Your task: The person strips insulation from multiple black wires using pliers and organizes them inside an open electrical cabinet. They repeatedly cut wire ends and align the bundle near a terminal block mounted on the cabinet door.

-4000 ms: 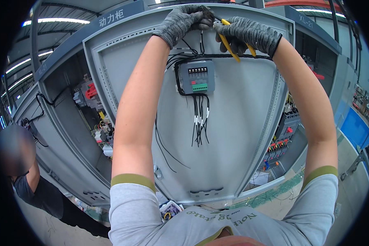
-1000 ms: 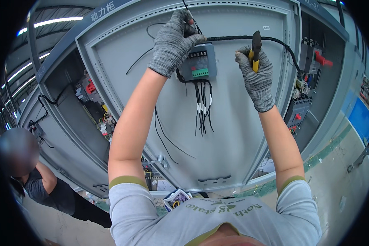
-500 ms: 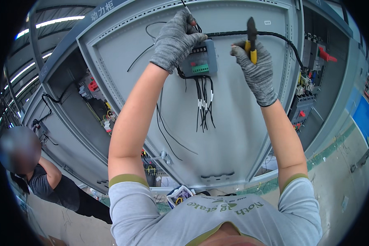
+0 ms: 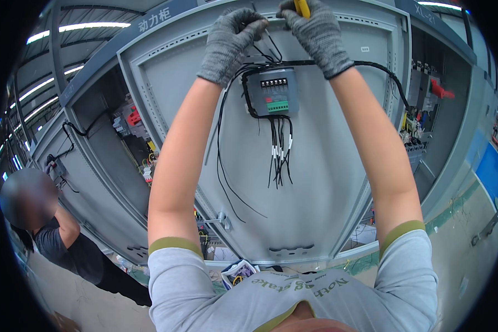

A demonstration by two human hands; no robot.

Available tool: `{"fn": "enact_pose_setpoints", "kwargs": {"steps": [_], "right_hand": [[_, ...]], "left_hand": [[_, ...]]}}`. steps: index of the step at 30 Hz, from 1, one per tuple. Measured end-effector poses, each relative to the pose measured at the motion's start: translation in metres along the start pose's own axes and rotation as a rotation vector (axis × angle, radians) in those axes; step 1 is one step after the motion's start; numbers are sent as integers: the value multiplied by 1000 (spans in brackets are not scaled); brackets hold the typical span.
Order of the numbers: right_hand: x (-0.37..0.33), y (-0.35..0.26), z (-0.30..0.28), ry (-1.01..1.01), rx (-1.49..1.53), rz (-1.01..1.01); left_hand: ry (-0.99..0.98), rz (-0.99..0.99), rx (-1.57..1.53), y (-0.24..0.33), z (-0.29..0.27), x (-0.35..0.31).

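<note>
Cabinet door (image 4: 326, 149) bears a grey terminal module (image 4: 282, 94); above that module, the gloved right hand (image 4: 321, 39) grips a yellow-handled tool (image 4: 302, 8), the gloved left hand (image 4: 229, 44) pinches a black wire (image 4: 274, 42), probably light, springy, best held near its tip.

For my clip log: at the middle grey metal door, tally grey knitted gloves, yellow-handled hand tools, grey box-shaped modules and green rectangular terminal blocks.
Grey gloves: 2
Yellow-handled tool: 1
Grey module: 1
Green terminal block: 1
Total: 5
</note>
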State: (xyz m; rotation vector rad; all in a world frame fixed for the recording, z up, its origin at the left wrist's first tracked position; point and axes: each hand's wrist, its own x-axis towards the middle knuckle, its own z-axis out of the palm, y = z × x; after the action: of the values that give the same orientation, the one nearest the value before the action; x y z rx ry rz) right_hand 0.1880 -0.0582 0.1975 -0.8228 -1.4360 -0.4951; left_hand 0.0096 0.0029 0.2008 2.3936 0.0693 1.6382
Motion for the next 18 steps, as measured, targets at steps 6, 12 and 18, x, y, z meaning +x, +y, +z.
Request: {"fn": "enact_pose_setpoints", "kwargs": {"steps": [6,12,18], "right_hand": [[70,-31,1,-345,-120,-118],[54,-51,-12,-495,-244,-207],[57,-48,-7,-427,-239,-233]], "left_hand": [[291,321,60,6,-6,16],[48,143,376,-8,-8,-19],[74,397,517,12,8,-16]]}}
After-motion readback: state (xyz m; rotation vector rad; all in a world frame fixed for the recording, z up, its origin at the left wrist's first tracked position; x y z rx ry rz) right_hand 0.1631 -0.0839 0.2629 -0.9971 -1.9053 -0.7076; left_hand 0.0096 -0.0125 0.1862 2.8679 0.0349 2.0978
